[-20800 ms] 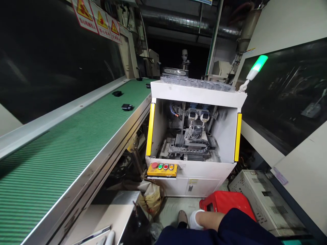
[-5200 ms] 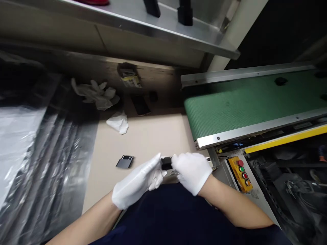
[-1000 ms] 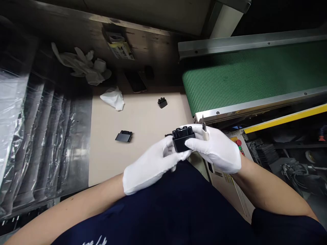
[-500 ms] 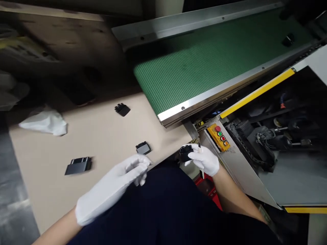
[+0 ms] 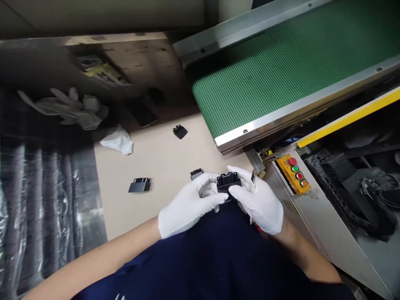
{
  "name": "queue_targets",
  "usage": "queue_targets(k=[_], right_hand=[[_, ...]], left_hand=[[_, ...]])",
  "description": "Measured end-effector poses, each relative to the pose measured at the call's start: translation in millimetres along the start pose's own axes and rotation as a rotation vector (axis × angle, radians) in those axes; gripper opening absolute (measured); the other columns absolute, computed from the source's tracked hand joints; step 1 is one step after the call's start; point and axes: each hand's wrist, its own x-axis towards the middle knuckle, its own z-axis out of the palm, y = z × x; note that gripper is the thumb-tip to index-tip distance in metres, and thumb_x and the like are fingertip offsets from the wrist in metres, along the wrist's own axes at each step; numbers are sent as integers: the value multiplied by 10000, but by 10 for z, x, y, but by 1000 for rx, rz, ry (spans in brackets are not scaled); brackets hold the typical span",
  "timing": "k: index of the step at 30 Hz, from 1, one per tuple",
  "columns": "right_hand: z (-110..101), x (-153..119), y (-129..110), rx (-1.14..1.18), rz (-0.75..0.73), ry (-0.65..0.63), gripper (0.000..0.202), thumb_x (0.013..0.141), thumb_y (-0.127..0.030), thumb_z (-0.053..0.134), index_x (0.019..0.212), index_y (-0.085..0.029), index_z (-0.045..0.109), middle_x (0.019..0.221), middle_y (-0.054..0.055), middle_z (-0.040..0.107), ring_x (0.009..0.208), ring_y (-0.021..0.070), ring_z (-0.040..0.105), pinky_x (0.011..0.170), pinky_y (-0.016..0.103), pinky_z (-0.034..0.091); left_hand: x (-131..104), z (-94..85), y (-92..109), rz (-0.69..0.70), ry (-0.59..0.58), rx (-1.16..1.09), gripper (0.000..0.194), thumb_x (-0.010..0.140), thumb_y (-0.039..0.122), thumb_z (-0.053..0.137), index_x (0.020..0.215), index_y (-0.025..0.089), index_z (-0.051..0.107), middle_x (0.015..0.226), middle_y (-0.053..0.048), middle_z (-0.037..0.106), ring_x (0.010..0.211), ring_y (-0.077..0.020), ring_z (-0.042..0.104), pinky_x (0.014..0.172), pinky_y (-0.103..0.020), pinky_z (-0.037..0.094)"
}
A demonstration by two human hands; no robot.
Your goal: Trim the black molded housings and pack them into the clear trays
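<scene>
A black plastic part (image 5: 229,181) with several rounded prongs along its top is held in front of my body. My right hand (image 5: 261,204), white-gloved, grips its right side with the thumb on the front face. Tucked in that same hand is a slim pale tool (image 5: 252,183) with a dark tip; its kind is unclear. My left hand (image 5: 195,202), also gloved, closes on the part's left side with thumb and fingers. Just beyond the left fingers lies a similar black part (image 5: 196,173), partly hidden. Two more black parts, one at left (image 5: 139,185) and one farther back (image 5: 180,131), rest on the table.
The beige table (image 5: 162,166) carries a crumpled white cloth (image 5: 118,141). A green conveyor belt (image 5: 281,71) with metal rails ends above its right side. Right of my hands sits a yellow button box (image 5: 293,174) on a machine. Grey gloves (image 5: 71,108) lie at far left.
My left hand has come over to the right and taken hold of the black plastic part. My right hand keeps the part and the slim tool. The view has shifted left.
</scene>
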Motion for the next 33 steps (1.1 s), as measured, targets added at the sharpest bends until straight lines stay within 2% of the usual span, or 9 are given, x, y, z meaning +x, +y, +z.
queue_targets(k=[5,9,13,18,23,27,33], right_hand=[[202,54,-168,-190,-54,-2,392,873,-339,686,1242,-208,678,1246,59,743,1253,246,651,1113,404,513],[351,65,-298,-260,-16,3,354,893,-302,654,1229,-194,685,1172,43,772,1227,235,667,1058,374,556],[453,79,-360,-302,-14,-16,383,916,-282,624,1280,-166,654,1208,50,764,1253,221,654,1044,333,559],[509,63,-367,-370,-66,-46,434,934,-307,632,1348,-177,632,1300,54,725,1298,227,625,1100,342,517],[539,40,-339,-392,-69,-13,451,932,-320,648,1369,-209,639,1339,44,704,1344,243,585,1148,370,471],[538,34,-303,-402,-87,-3,466,930,-348,662,1381,-232,639,1318,29,714,1306,233,614,1134,357,481],[522,28,-275,-389,-100,-16,457,937,-328,660,1378,-212,635,1314,39,718,1339,221,589,1119,324,492]], left_hand=[[-153,-163,-46,93,-68,-177,398,845,466,774,1063,190,588,823,-2,703,622,-114,649,599,-248,503],[-245,-227,-79,155,-60,-245,388,856,472,769,1071,197,602,750,18,709,599,-103,649,595,-220,506],[-298,-268,-107,185,-25,-258,362,891,483,727,1079,195,613,675,20,708,588,-103,634,601,-216,499],[-349,-324,-105,211,9,-259,319,901,460,724,1069,208,624,677,28,712,608,-100,632,636,-218,505],[-360,-343,-97,225,-3,-296,319,880,453,750,1063,219,637,704,35,706,616,-103,651,614,-211,517],[-360,-353,-108,226,-5,-308,339,862,438,774,1092,221,651,789,24,721,623,-97,661,595,-206,523],[-347,-365,-121,221,-21,-300,342,868,427,770,1119,223,657,764,22,713,619,-103,655,594,-214,523]])
